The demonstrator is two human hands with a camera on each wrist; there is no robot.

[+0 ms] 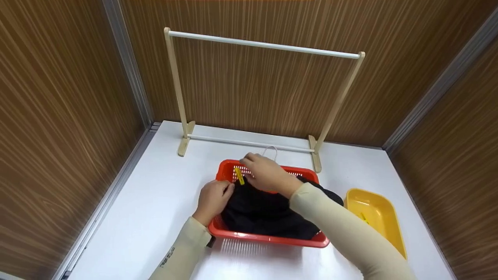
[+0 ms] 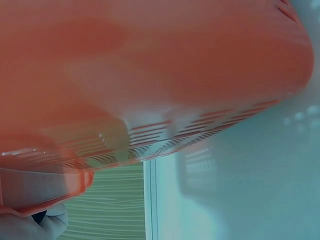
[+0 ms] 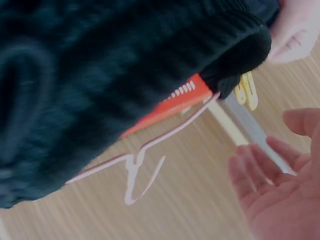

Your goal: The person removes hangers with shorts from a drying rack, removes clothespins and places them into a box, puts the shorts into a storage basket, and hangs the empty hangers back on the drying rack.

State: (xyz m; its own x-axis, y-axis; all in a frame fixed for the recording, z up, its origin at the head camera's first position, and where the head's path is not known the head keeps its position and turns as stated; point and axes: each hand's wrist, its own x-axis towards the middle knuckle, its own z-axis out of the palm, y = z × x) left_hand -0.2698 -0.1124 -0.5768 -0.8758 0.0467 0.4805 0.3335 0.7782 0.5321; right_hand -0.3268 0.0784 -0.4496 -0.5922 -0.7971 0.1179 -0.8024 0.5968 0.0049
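Observation:
A black garment (image 1: 264,214) with a gathered, ribbed waistband (image 3: 150,75) lies bunched in a red basket (image 1: 272,240). My left hand (image 1: 213,197) pinches its left corner above the basket's left rim. Beside those fingers, a yellow clothespin (image 1: 239,176) sits at the garment's edge. A pale pink hanger (image 3: 132,165) runs along the waistband, its hook sticking out toward the back. My right hand (image 1: 268,173) hovers over the back of the basket. In the right wrist view its fingers are loosely bent and apart from the garment, with nothing held.
Behind the basket stands a rack with wooden posts and a white top bar (image 1: 264,44). To the right, a yellow tray (image 1: 379,214) contains another yellow clothespin (image 1: 364,217). Wood-grain panels enclose the white table (image 1: 136,217) at the back and sides.

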